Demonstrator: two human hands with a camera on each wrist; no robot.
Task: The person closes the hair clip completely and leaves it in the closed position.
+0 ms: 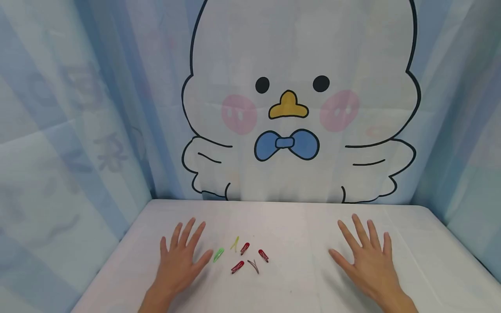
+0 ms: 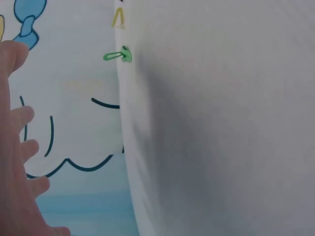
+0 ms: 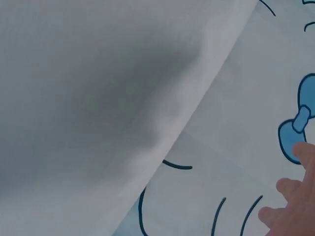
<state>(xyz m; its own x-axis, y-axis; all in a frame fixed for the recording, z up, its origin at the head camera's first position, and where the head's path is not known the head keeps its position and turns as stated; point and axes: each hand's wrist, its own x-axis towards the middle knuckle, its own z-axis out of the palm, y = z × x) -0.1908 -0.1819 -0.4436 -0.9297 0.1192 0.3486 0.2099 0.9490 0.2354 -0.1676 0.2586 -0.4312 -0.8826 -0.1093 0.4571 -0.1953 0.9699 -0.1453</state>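
A bright green, elongated snap hair clip (image 1: pixel 218 254) lies on the white table (image 1: pixel 297 248). Just left of it is the left hand (image 1: pixel 177 263); well to its right, the right hand (image 1: pixel 369 267). Both hands spread their fingers and hold nothing. Right of the green clip are a yellow V-shaped clip (image 1: pixel 235 244), three red teardrop clips (image 1: pixel 237 267) and a dark V-shaped clip (image 1: pixel 253 266), seemingly spaced to stay distinct. Left of it, faint marks on the blue-and-white fabric curtain (image 1: pixel 39 165) are unreadable.
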